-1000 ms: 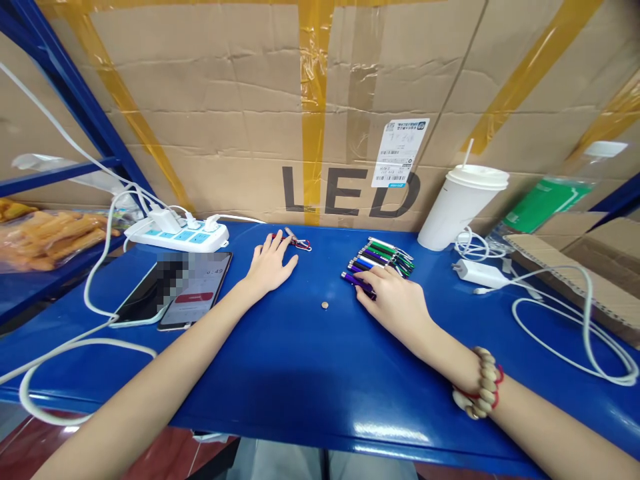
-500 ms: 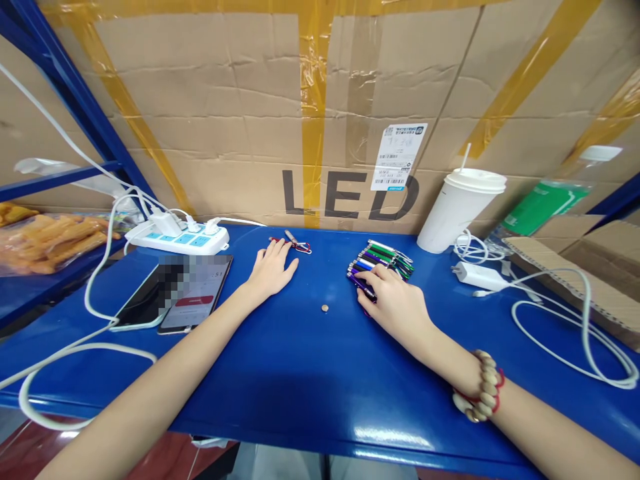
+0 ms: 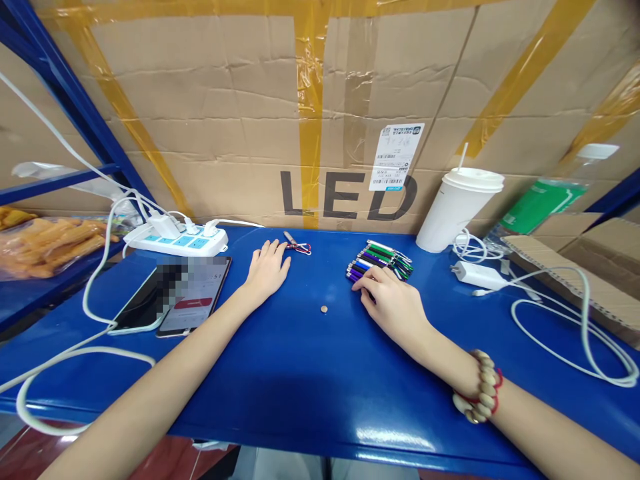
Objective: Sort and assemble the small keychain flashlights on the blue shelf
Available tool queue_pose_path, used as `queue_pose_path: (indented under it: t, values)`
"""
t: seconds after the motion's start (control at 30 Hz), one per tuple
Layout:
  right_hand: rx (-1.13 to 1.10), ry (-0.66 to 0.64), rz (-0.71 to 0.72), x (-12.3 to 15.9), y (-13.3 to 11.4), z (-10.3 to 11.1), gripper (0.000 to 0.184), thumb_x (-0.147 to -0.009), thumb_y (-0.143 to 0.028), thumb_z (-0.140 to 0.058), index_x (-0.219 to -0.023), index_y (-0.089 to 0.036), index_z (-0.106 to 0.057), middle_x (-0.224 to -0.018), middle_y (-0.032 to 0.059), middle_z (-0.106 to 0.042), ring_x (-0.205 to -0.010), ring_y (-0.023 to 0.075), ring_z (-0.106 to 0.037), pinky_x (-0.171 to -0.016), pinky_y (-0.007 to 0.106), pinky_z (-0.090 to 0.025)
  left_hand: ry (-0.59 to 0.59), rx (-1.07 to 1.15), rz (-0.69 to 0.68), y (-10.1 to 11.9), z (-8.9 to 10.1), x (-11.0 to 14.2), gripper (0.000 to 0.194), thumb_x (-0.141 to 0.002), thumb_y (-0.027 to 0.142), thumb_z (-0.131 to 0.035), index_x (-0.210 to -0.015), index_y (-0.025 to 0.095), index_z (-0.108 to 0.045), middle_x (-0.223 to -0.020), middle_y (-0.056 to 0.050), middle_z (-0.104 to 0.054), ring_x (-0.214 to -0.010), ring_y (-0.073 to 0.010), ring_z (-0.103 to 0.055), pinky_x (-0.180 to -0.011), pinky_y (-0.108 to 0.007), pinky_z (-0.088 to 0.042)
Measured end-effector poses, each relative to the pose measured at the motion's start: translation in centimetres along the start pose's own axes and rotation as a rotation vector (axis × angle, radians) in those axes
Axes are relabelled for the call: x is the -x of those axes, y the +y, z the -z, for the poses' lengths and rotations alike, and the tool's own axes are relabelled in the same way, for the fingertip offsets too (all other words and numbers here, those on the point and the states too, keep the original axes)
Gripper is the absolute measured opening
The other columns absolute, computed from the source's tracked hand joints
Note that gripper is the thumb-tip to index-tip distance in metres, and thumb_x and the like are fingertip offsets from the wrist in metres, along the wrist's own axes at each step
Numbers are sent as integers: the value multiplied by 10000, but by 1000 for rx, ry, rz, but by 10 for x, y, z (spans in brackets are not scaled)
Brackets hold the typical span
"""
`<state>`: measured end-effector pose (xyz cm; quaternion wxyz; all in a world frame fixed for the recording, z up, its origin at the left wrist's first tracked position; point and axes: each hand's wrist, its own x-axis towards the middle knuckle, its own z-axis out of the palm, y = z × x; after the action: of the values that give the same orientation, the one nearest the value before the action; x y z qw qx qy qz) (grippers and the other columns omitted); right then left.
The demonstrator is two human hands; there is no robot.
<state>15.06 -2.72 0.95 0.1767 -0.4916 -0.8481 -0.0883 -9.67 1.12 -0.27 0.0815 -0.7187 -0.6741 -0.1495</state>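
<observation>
Head view: observe coloured tubes (image 3: 379, 255) already aligned in a row on the surface (image 3: 295, 380), partly beneath right hand (image 3: 394, 298) with fingers bent, grip indeterminable; observe silver tube (image 3: 289, 237) and red clip (image 3: 303, 249) outside the row, near left hand (image 3: 266, 272) with fingers spread.

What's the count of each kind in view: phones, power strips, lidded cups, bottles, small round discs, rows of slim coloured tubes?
Phones: 2
Power strip: 1
Lidded cup: 1
Bottle: 1
Small round disc: 1
Row of slim coloured tubes: 1 (partly hidden, so not counted singly)
Total: 7
</observation>
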Motion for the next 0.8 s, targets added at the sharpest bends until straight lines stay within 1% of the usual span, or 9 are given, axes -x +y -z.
queue_pose_path:
  t: [0.07,0.2,0.33,0.47,0.57,0.67,0.8]
  values:
    - [-6,5,-6,0,-1,0,214,-833,-147,-475,-863,-222,-673,-924,32,-629,-846,160,-561,-553,239,-405,-2,-15,-6,-1,0,-1,395,-901,275,-300,-1242,151,-456,-1292,-140,-478,-1226,-281,-379,-975,-429,-314]
    - [-12,13,-11,0,-4,2,208,-846,-182,-468,-863,-218,-671,-932,39,-634,-863,168,-564,-545,238,-406,21,-54,-19,0,6,-2,344,-895,256,-301,-1134,166,-532,-1117,-134,-562,-1050,-274,-491,-887,-416,-365]
    - [-12,24,-7,0,-5,2,205,-846,-191,-470,-857,-217,-673,-927,41,-639,-877,172,-564,-541,238,-406,47,-74,-17,1,8,-2,292,-888,271,-335,-1049,181,-561,-1035,-123,-579,-992,-278,-497,-842,-411,-370]
    - [-24,46,11,0,-4,0,199,-845,-197,-476,-842,-216,-674,-909,33,-643,-869,166,-567,-548,238,-407,24,-40,20,1,5,-2,264,-872,318,-394,-982,158,-573,-979,-129,-601,-963,-287,-494,-815,-407,-366]
    - [-33,79,38,0,-3,-2,190,-842,-198,-485,-833,-214,-674,-888,29,-644,-857,163,-566,-554,240,-405,19,-10,32,3,5,-1,260,-864,347,-419,-887,152,-591,-927,-114,-616,-934,-277,-495,-799,-395,-360]
    - [-48,117,69,0,-3,-4,186,-843,-200,-484,-844,-212,-669,-876,30,-642,-843,161,-565,-559,241,-412,52,11,-24,11,9,1,271,-872,361,-427,-835,155,-599,-904,-96,-618,-909,-260,-497,-776,-376,-354]
    - [-72,164,102,0,-4,-4,194,-852,-220,-472,-941,-200,-644,-934,47,-636,-881,174,-565,-599,247,-451,144,45,-175,26,17,8,268,-887,357,-429,-880,151,-601,-943,-87,-613,-888,-230,-507,-753,-344,-347]
